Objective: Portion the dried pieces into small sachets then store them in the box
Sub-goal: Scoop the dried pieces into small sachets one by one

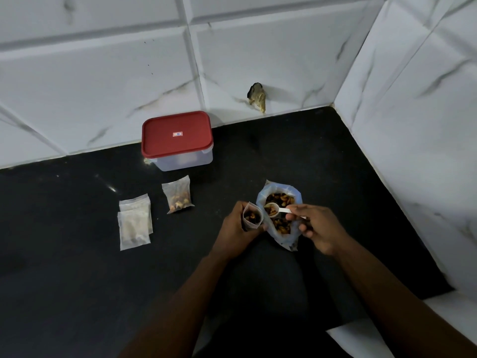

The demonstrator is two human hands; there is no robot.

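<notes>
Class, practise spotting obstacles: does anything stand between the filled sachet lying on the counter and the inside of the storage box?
Yes. The red plastic lid sits closed on the clear rectangular box, covering its opening. The small translucent filled sachet lies in front, with bare black counter between.

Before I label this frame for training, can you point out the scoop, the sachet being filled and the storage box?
scoop (277,209): head view, where the white bowl meets the handle.
sachet (252,217): head view, on its open mouth.
storage box (178,143): head view, on the red lid.
</notes>
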